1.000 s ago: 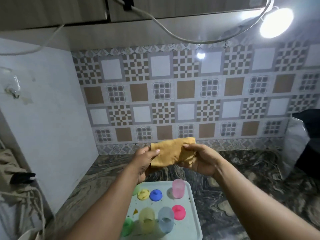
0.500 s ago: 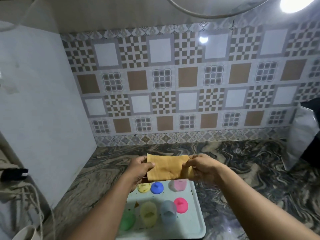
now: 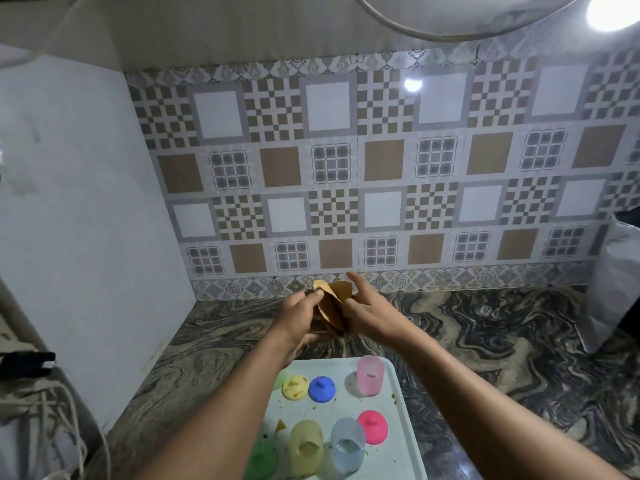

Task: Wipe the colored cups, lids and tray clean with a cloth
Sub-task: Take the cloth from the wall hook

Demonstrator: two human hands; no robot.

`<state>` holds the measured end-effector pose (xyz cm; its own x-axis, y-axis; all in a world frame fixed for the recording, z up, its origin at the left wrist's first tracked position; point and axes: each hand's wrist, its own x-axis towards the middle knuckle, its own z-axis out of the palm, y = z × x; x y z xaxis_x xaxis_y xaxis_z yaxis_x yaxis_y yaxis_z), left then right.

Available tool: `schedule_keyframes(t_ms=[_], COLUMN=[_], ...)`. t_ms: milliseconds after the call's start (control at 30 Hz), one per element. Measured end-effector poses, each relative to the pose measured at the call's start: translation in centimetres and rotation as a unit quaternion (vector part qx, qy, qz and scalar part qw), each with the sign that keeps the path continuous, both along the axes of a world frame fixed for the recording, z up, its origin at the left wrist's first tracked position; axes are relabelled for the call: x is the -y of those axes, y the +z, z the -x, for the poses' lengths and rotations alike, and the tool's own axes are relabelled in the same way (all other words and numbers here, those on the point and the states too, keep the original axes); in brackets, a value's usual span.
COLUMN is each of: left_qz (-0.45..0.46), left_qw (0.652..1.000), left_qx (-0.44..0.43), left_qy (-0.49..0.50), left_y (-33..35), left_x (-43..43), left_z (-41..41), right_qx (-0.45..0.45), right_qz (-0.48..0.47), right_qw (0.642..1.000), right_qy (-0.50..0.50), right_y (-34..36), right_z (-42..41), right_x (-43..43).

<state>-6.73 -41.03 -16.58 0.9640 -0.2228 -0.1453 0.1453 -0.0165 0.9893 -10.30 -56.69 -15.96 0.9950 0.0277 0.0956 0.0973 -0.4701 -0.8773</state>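
I hold a folded yellow-brown cloth (image 3: 335, 303) between both hands, above the counter and beyond the tray. My left hand (image 3: 300, 313) pinches its left side and my right hand (image 3: 367, 311) presses its right side. Below them lies a pale tray (image 3: 398, 410) with crumbs and stains on it. On the tray stand a pink cup (image 3: 370, 375), a yellow cup (image 3: 306, 446), a blue cup (image 3: 347, 450) and a green cup (image 3: 260, 459). A yellow lid (image 3: 295, 387), a blue lid (image 3: 322, 389) and a pink lid (image 3: 372, 429) lie there too. A green lid (image 3: 281, 378) is half hidden by my left forearm.
The marbled counter (image 3: 502, 358) runs to a patterned tile wall behind. A white panel (image 3: 86, 220) closes the left side. A white bag (image 3: 609, 289) stands at the right edge. Cords and a black plug (image 3: 27, 365) hang at the lower left.
The cloth was stretched flat between my hands; now it is folded together and held upright. My hands have come closer and sit higher above the tray.
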Motion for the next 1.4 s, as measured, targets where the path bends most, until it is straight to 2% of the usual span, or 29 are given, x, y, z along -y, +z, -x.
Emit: schedule_keyframes(t_ms=[67,133,233,333,400,533,667,767,833,900,933,967,1033,1133,1200,1400], left_qz=[0.038,0.058,0.068,0.073,0.100,0.108,0.129,0.153,0.183,0.197,0.193,0.180,0.127,-0.007,-0.049,-0.086], left_qw=[0.999,0.997,0.997,0.996,0.992,0.990,0.985,0.979,0.977,0.977,0.978,0.981,0.990,1.000,0.999,0.995], left_qx=[-0.025,-0.030,-0.029,-0.038,-0.063,-0.092,-0.081,-0.088,-0.093,-0.084,-0.077,-0.068,-0.047,0.003,0.006,0.009], left_qy=[-0.016,-0.032,0.000,0.047,0.039,0.007,0.087,0.098,0.056,0.000,-0.022,-0.037,-0.038,-0.011,-0.016,-0.052], left_y=[0.5,0.9,0.8,0.0,-0.4,-0.4,-1.6,-2.2,-2.3,-2.0,-1.8,-1.7,-1.8,-2.7,-3.5,-4.6], left_x=[-0.3,-0.3,-0.1,-0.2,-0.5,-0.6,-0.5,-1.0,-1.5,-1.8,-1.9,-2.0,-2.2,-3.1,-3.8,-4.3], left_z=[0.1,0.5,0.7,0.5,0.7,1.6,1.7,1.9,2.2,2.5,2.6,2.7,2.4,1.4,0.6,-2.2], right_qx=[-0.003,-0.006,-0.004,-0.044,-0.051,-0.021,0.008,0.050,-0.013,-0.175,-0.242,-0.271,-0.248,-0.150,-0.114,-0.159], right_qz=[-0.002,-0.054,-0.073,-0.110,-0.140,-0.092,-0.118,-0.186,-0.235,-0.287,-0.305,-0.319,-0.348,-0.378,-0.393,-0.500], right_qw=[1.000,0.996,0.992,0.990,0.986,0.993,0.991,0.981,0.965,0.937,0.919,0.908,0.903,0.907,0.908,0.850], right_qy=[0.031,0.074,0.102,0.082,0.069,0.073,0.066,-0.039,-0.120,-0.094,-0.056,-0.031,-0.045,-0.108,-0.092,-0.036], right_y=[0.6,1.2,0.9,-0.1,-0.3,-0.8,-1.2,-1.2,-1.6,-2.1,-2.5,-2.9,-3.5,-3.5,-3.5,-5.5], right_z=[0.4,1.1,1.2,1.0,1.3,2.1,2.3,2.4,2.4,2.5,2.7,2.9,2.6,1.6,0.7,-1.4], right_x=[-0.1,-0.6,-0.4,-0.2,-0.2,-0.4,-0.5,-0.4,0.3,0.7,0.7,0.5,-0.1,-0.7,-0.5,-2.1])
